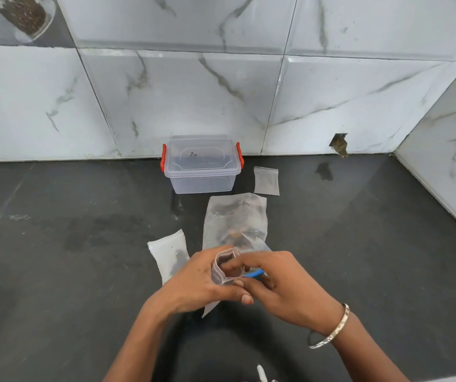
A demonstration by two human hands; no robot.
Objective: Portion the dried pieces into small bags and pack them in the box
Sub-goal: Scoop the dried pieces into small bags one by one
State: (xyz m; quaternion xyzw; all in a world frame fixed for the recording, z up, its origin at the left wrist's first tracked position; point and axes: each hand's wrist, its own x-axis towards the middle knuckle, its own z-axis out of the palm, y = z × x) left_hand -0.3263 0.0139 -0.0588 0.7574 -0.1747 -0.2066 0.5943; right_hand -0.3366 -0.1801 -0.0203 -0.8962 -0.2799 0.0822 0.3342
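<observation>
My left hand (193,282) grips a small clear zip bag (222,267) and holds its mouth open above the dark counter. The fingers of my right hand (282,285) reach into that opening; a blue object (254,273) shows under them. Behind the hands lies a large clear bag (235,219) with dark dried pieces inside. A small bag with a few dark pieces (170,255) lies flat to the left. Another small bag (266,180) lies near the box. The clear plastic box (202,165) with red latches stands lidded at the wall.
The dark stone counter (70,244) runs wide to both sides. Marble-patterned tiled walls (193,92) close the back and right. A small hole in the wall (339,147) sits at counter level. A white object (261,373) shows at the bottom edge.
</observation>
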